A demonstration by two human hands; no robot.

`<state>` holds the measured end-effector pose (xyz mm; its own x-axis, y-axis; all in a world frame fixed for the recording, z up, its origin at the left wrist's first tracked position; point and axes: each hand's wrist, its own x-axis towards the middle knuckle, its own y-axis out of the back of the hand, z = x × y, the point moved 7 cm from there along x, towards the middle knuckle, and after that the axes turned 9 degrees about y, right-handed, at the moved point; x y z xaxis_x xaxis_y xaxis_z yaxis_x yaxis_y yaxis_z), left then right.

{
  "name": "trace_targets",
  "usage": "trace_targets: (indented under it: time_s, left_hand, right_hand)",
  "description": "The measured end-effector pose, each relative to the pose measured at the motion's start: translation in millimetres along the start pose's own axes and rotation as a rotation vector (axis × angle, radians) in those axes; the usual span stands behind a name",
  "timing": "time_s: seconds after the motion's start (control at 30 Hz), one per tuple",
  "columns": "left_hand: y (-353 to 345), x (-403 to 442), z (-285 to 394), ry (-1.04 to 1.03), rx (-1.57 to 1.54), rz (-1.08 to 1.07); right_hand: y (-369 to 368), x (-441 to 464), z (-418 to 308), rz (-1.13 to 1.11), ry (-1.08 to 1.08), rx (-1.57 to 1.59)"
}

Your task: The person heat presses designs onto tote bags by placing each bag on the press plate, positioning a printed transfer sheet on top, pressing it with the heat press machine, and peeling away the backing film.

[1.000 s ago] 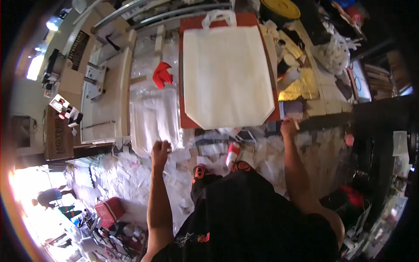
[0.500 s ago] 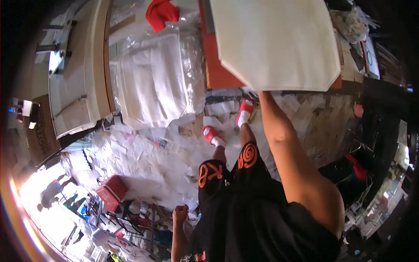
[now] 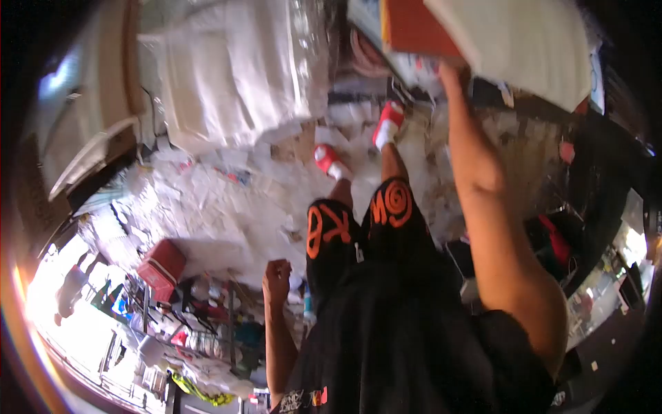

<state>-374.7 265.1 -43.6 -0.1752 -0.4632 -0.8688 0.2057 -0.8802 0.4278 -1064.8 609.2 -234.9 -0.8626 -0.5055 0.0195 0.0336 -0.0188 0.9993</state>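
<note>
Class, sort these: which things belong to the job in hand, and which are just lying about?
Likely in the job: red board near the right hand; white fabric piece on the board.
Likely lying about: pale floor scraps; red box.

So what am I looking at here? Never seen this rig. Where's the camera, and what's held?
There is no machine: these are a person's own bare hands. The camera sits on their head, looking forward and down, so their body fills the lower middle. At upper right, a pale flat piece lies over a reddish board. The right hand is at the board's near edge; blur hides whether it grips. The left hand hangs low, fingers curled, with nothing visibly held. At upper left is a pale bundle; loose sheets litter the floor.
</note>
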Motion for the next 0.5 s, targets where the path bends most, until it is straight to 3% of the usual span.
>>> trace_targets:
  time_s: [0.03, 0.07, 0.13, 0.17, 0.23, 0.27, 0.3, 0.33, 0.37, 0.43, 0.5]
  left_hand:
    - [-4, -1, -6, 0.019, -0.086, -0.013]
    - [-10, 4, -22, 0.038, -0.077, -0.032]
    - [-21, 13, -57, 0.086, -0.168, -0.06]
    - [-22, 11, -69, 0.102, -0.166, -0.069]
    - [-22, 9, -83, 0.096, 0.138, -0.083]
    - [-23, 7, -98, 0.104, 0.111, -0.088]
    - [-24, 5, -110, 0.107, 0.108, -0.091]
    - [-25, 5, -126, 0.201, 0.008, -0.075]
    - [-26, 4, -138, 0.294, -0.092, -0.059]
    - [-30, 6, -144, 0.298, -0.114, -0.059]
    - [-35, 13, -150, 0.297, -0.137, -0.061]
  right_hand:
    - [9, -11, 12, -0.054, -0.473, 0.387]
    - [30, -6, 9, -0.076, -0.363, 0.357]
    - [43, -5, 10, -0.11, -0.378, 0.373]
    - [33, -2, 15, 0.059, -0.256, 0.289]
    - [34, 3, 1, 0.093, -0.048, 0.283]
    - [36, 7, 3, 0.089, -0.044, 0.281]
    - [48, 13, -2, -0.051, -0.149, 0.39]
    - [49, 14, -5, -0.191, -0.255, 0.497]
    - [49, 14, -6, -0.193, -0.252, 0.492]
    - [46, 12, -8, -0.167, -0.327, 0.954]
    - [51, 13, -12, -0.232, -0.371, 0.834]
